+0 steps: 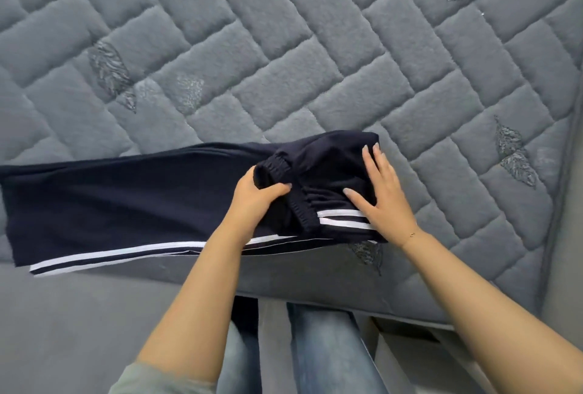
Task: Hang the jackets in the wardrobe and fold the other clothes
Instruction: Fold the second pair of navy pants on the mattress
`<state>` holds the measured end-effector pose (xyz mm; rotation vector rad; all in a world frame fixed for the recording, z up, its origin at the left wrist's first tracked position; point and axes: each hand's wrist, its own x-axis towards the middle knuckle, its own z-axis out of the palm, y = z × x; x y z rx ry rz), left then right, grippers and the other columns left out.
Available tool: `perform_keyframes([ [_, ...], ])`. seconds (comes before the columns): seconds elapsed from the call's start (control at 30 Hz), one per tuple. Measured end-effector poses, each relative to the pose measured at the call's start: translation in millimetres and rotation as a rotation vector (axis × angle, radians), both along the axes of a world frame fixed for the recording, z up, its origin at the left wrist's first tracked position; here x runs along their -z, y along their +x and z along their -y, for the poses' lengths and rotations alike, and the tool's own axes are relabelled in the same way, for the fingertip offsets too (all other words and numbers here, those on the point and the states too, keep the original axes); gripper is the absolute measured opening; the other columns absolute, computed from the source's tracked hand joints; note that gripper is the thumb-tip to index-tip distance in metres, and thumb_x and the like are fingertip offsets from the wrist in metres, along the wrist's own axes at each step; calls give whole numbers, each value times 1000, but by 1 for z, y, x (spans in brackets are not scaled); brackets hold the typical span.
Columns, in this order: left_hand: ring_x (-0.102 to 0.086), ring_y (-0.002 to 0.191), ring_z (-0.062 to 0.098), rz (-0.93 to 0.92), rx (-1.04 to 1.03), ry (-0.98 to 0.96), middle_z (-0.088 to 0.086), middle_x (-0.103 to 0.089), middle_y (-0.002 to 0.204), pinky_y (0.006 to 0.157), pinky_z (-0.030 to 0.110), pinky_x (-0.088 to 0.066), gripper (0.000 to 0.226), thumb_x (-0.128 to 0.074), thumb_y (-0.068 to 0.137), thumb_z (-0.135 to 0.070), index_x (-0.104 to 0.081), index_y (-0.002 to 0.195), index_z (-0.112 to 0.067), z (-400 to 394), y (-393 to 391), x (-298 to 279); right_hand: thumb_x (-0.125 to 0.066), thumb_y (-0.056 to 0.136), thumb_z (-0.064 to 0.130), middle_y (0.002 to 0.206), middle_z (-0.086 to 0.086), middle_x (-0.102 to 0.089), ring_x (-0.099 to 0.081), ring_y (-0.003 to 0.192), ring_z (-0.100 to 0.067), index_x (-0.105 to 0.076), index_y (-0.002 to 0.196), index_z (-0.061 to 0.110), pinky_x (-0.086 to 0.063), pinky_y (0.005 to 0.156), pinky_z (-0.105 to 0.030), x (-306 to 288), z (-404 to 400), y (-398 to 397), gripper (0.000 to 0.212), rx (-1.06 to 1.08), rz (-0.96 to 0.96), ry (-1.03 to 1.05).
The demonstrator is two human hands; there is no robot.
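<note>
I see the grey quilted bed (315,46) filling the view. Navy track pants (126,198) with white side stripes lie flat along its near edge, legs running left. Left hand (255,201) grips the folded-over waistband, fingers curled around the fabric. Right hand (383,191), just right of it, presses flat on the pants, fingers straight and spread.

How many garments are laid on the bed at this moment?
1: dark navy track pants with white side stripes, lying along the near edge of the grey quilted mattress, waistband end under both hands. More may lie outside the view.
</note>
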<state>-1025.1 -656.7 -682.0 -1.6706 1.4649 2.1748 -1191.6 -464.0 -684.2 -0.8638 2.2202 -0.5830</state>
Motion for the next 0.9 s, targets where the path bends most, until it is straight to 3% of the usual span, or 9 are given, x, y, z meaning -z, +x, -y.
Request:
perform_keyframes([
  [0.07, -71, 98, 18, -72, -26, 39, 1, -75, 104, 81, 29, -57, 31, -78, 77, -7, -69, 104, -17, 27, 27, -16, -41, 96, 54, 165, 7, 7, 6, 152, -16, -6, 155, 33, -3, 123, -50, 4, 18, 11, 72, -76, -37, 19],
  [0.2, -73, 87, 20, -88, -153, 101, 8, -76, 101, 63, 29, -58, 25, -76, 71, -12, -74, 94, -19, 102, 111, -43, -31, 97, 60, 165, 6, 4, 7, 152, -16, -8, 155, 32, 3, 122, -52, 7, 69, 49, 69, -232, -146, 21],
  [0.4, -72, 95, 23, 33, -242, 119, 10, -73, 112, 72, 34, -59, 36, -71, 76, -14, -71, 112, -15, 207, 242, -28, -34, 86, 78, 165, 5, 6, 11, 152, -17, -7, 157, 33, 6, 120, -57, 30, 144, 129, 89, -485, -234, 73],
  [0.47, -71, 95, 20, 129, -232, 1, 7, -71, 113, 79, 34, -59, 37, -70, 84, -10, -63, 119, -14, 224, 269, -11, -33, 83, 83, 165, 5, 10, 14, 151, -17, -2, 157, 35, 7, 119, -59, 42, 162, 154, 93, -543, -262, 125],
  [0.53, -64, 88, 11, 362, -182, -276, 8, -63, 117, 87, 30, -54, 36, -71, 88, -12, -49, 117, -16, 231, 285, 7, -31, 80, 86, 164, 4, 16, 19, 150, -19, 6, 156, 37, 10, 118, -60, 51, 175, 172, 97, -544, -294, 208],
  [0.63, -58, 97, 20, 534, -65, -545, 10, -51, 118, 90, 32, -47, 29, -66, 90, -33, -46, 103, -17, 220, 289, 19, -28, 78, 88, 163, 3, 21, 22, 149, -22, 12, 155, 38, 11, 115, -61, 56, 185, 185, 100, -491, -334, 294],
  [0.7, -54, 107, 21, 552, -58, -479, 1, -46, 116, 93, 30, -40, 39, -61, 88, -53, -54, 99, -17, 205, 288, 21, -24, 77, 90, 163, 3, 21, 22, 149, -22, 12, 154, 37, 8, 116, -62, 55, 187, 186, 100, -486, -349, 322],
  [0.8, -46, 118, 18, 445, -168, -315, -4, -41, 126, 100, 28, -33, 71, -57, 76, -76, -53, 116, -17, 180, 281, 14, -20, 77, 90, 163, 3, 21, 21, 150, -22, 12, 155, 37, 4, 117, -63, 53, 189, 185, 99, -494, -363, 351],
  [0.9, -35, 131, 26, 501, -44, -413, 4, -32, 143, 104, 29, -28, 87, -68, 72, -69, -45, 131, -9, 163, 278, 16, -21, 80, 88, 163, 2, 23, 22, 149, -22, 13, 155, 36, 2, 118, -63, 52, 191, 188, 97, -492, -371, 374],
])
